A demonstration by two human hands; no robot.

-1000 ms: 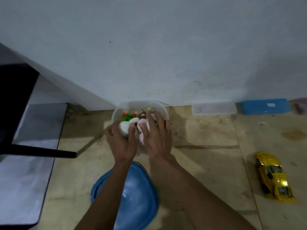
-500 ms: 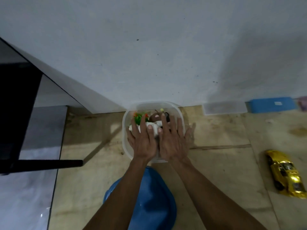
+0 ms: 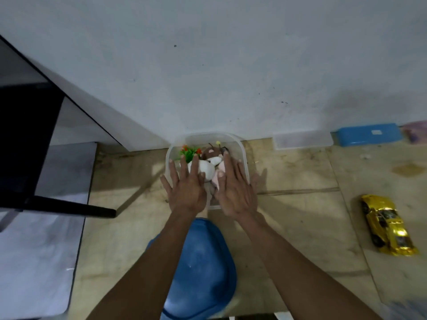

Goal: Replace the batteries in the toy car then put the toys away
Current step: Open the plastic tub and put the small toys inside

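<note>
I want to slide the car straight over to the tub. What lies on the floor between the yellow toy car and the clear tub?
Head view: only bare floor between the toy car and the tub.

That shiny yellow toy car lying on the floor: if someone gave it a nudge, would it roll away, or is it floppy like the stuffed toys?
The yellow toy car looks like hard, glossy plastic, so it is probably stiff, and perhaps a bit slippery to hold. It appears to sit on its wheels on the smooth floor, so a lengthwise nudge would likely roll it. It looks light for its size, batteries aside.
</note>
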